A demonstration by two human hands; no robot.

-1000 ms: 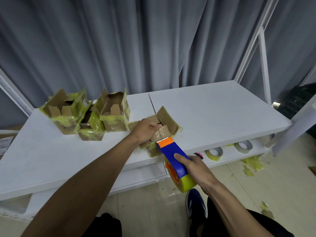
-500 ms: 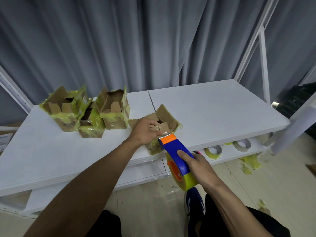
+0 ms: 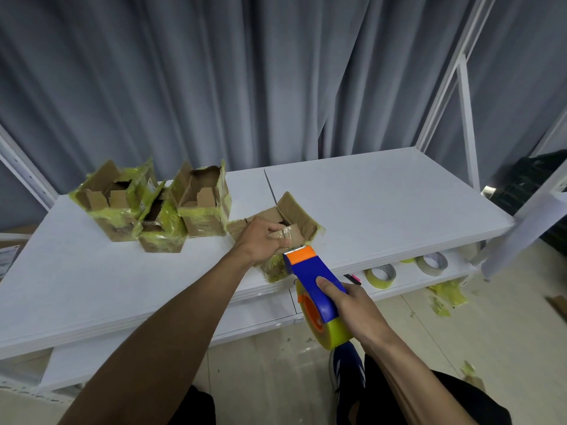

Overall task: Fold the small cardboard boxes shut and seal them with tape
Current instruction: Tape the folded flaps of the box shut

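Note:
A small cardboard box [image 3: 294,216] with yellowish tape scraps sits at the front edge of the white table [image 3: 383,204], its far flaps standing open. My left hand [image 3: 260,237] grips the near flap and holds it down. My right hand [image 3: 352,305] grips a blue and orange tape dispenser [image 3: 313,277] loaded with a yellowish roll; its toothed orange tip touches the box's near top edge. Three more open boxes [image 3: 153,210] wrapped in old tape stand clustered at the table's left rear.
Two tape rolls [image 3: 381,276] and a pink marker lie on the lower shelf at right. Torn tape scraps [image 3: 445,297] litter the floor. White shelf uprights [image 3: 466,118] rise at right, grey curtains hang behind. My shoe shows below the dispenser.
My left hand shifted slightly over the near flap, pressing it lower. The dispenser stayed at the box's near edge, with the view drifting a little.

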